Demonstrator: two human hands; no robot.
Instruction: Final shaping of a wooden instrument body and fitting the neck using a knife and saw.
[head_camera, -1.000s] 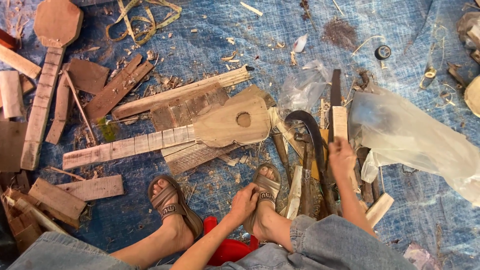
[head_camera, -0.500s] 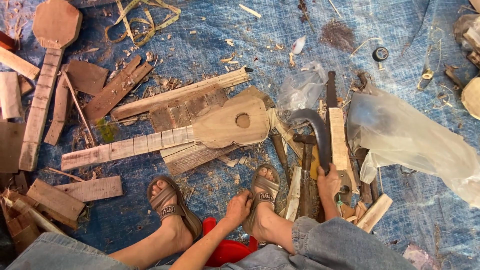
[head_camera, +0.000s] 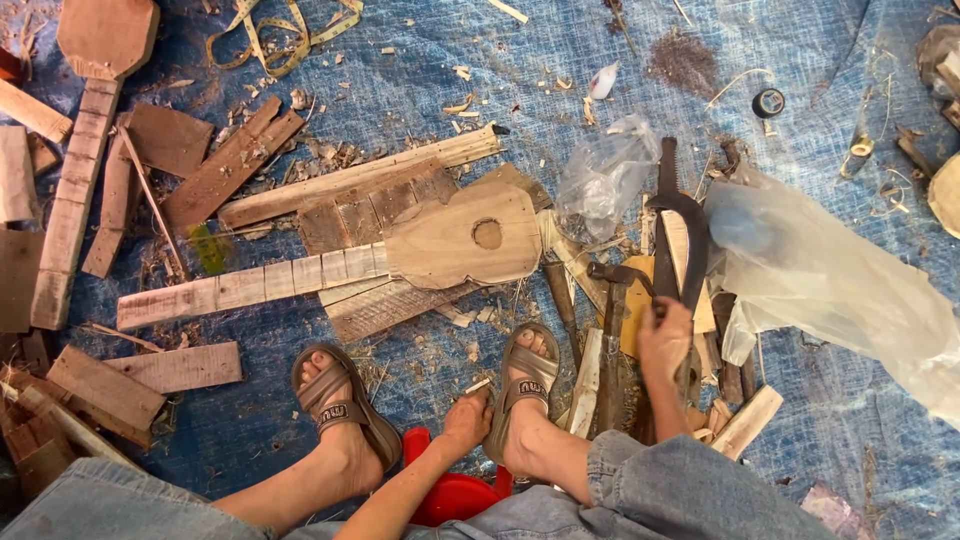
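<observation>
here the right hand (head_camera: 664, 340) is down in a heap of tools just beside the right sandalled foot (head_camera: 522, 385), its fingers closed around the lower end of a dark curved blade (head_camera: 684, 235) that arcs up and away from the knuckles and hooks over at the far end. the blade looks like stiff, heavy metal with a thin working edge, so it probably handles best from the low shank where the hand already grips, well clear of the hook. just to the left of that hand a hammer (head_camera: 612, 330) with a long wooden handle lies among offcuts, its head pointing away. to the hand's right sits a crumpled clear plastic bag (head_camera: 830, 280), light and slippery, lying partly against the blade. the left hand (head_camera: 468, 420) rests low between the two feet, fingers loosely curled near a small pale sliver of wood; whether it actually pinches it, i cannot tell. farther out from the left hand lies an unfinished wooden instrument (head_camera: 440, 245), a flat body with a round hole and a long fretted neck, rigid but likely easy to crack at the neck joint, on the blue tarp (head_camera: 400, 80).
</observation>
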